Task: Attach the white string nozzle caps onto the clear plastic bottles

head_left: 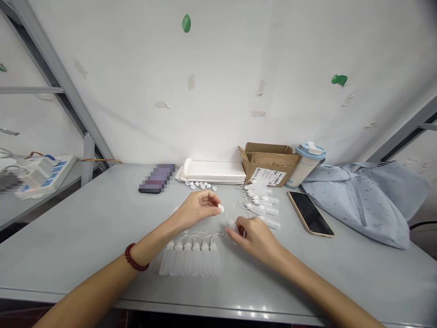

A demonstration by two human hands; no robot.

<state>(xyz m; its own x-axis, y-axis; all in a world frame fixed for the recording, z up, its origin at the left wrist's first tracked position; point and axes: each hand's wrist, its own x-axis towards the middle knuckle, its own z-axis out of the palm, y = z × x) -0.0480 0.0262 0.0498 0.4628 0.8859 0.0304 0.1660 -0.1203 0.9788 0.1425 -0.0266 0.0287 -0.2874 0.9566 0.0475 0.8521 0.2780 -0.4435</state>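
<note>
My left hand [196, 208] hovers over the grey table [85, 228], fingers pinched on a small white cap [221, 208]. My right hand [254, 237] is closed around a small clear plastic bottle [232, 224], just right of the cap and apart from it. Below my hands lies a neat row of several small translucent bottles [191, 258] with thin tethers. More clear bottles [262, 205] lie loose past my right hand. A little heap of white caps [201, 185] sits farther back.
A stack of white trays [211, 171], an open cardboard box [269, 163] and a blue-lidded cup [305, 165] stand by the wall. A phone [310, 213] and a blue fabric bag [362, 200] lie right; another phone [157, 178] lies at back left.
</note>
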